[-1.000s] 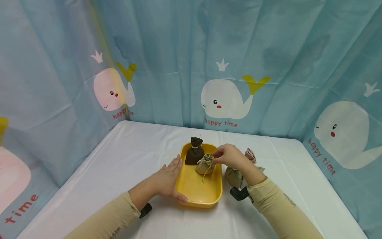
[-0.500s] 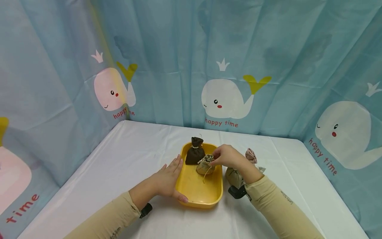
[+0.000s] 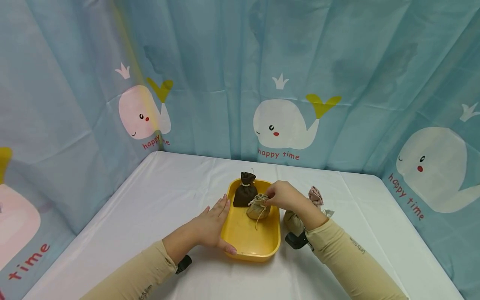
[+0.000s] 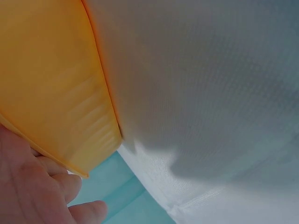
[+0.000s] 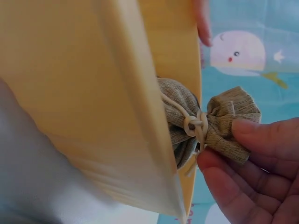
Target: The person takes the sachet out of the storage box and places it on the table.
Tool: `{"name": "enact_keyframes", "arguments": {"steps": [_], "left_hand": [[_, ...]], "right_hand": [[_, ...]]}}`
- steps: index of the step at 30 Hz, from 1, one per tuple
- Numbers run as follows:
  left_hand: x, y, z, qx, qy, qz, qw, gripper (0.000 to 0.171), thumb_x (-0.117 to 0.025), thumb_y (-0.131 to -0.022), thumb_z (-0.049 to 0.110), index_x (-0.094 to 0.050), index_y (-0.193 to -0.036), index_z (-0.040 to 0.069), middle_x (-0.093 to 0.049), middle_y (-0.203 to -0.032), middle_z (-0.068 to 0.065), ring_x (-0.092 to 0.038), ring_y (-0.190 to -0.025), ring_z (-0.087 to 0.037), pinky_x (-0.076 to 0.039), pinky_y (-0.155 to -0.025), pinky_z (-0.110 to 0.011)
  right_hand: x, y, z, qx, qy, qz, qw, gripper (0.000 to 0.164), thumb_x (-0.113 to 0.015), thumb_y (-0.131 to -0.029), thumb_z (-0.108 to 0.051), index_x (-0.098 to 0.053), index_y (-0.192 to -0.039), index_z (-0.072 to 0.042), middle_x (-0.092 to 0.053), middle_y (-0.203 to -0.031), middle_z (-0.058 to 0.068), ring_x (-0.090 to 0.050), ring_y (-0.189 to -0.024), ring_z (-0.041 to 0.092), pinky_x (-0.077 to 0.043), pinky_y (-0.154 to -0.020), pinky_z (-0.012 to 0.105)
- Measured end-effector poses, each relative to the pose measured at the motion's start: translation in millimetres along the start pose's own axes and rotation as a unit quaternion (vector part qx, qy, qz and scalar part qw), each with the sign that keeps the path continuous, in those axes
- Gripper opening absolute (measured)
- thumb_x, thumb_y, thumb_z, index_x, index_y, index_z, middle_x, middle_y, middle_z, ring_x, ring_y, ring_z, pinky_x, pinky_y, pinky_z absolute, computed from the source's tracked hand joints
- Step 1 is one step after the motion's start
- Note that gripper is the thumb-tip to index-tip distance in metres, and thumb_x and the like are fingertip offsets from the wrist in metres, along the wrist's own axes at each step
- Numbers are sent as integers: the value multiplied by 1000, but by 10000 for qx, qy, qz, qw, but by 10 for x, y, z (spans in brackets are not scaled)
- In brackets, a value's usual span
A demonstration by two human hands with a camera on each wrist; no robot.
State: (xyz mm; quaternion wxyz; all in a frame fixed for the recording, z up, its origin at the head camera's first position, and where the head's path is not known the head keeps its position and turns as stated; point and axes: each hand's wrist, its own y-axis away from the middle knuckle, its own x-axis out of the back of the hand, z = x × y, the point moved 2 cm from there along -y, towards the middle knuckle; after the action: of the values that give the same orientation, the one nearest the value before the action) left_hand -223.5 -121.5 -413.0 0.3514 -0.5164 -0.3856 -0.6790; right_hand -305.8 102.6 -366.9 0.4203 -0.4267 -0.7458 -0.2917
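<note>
A small beige drawstring pouch (image 3: 258,209) stands in the yellow tray (image 3: 249,239), beside a dark brown pouch (image 3: 245,195) at the far end. My right hand (image 3: 286,196) pinches the beige pouch's gathered top between thumb and fingers, as the right wrist view shows close up. There, a pale cord (image 5: 196,123) is tied round the pouch's neck, and the tray's wall hides part of its body. My left hand (image 3: 210,227) lies along the tray's left side with fingers straight, the thumb at the near left corner. The left wrist view shows its fingertips (image 4: 91,211) at the rim.
Right of the tray, partly behind my right forearm, stand another beige pouch (image 3: 293,223) and a pink one (image 3: 315,196). A white cloth (image 3: 150,216) covers the table. Blue curtains (image 3: 210,83) with whale prints enclose the back and sides.
My right hand's fingertips have shifted slightly down and left on the beige pouch's top. The left hand and the tray stay in place.
</note>
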Motion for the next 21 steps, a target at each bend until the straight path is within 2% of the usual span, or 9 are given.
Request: {"name": "enact_keyframes", "arguments": {"steps": [2,8,14,21], "left_hand": [[2,2,1,8,2,-9,10000,139,-48,-48,89,-5,-146,0,5,-152,-14,-3,-140,-27,-19,-106,-53],[-6,-4,-5,34,16,-5,10000,140,-48,-47,89,-5,-146,1,5,-152,-14,-2,-140,-26,-19,-107,-52],[-15,-14,-13,14,11,12,10000,140,-47,-46,90,-5,-146,0,5,-152,-14,-3,-140,-27,-19,-106,-52],[-24,-21,-18,35,29,-30,10000,140,-48,-47,89,-3,-146,1,7,-152,-14,-1,-140,-26,-19,-107,-52]], "right_hand": [[0,-8,9,-89,-54,22,9999,5,-73,-77,-16,-70,-75,-12,-61,-67,-2,-51,-60,13,-44,-56,25],[10,-27,22,-499,-176,5,9986,23,-72,-78,-24,-68,-62,-7,-61,-56,2,-52,-52,11,-43,-50,24],[-18,-57,10,-284,-215,57,9994,24,-72,-79,-22,-66,-63,-5,-48,-50,-3,-40,-49,11,-33,-47,24],[-39,-51,14,-143,-241,126,9995,13,-70,-81,-17,-68,-68,-15,-58,-60,-4,-46,-55,12,-39,-51,24]]}}
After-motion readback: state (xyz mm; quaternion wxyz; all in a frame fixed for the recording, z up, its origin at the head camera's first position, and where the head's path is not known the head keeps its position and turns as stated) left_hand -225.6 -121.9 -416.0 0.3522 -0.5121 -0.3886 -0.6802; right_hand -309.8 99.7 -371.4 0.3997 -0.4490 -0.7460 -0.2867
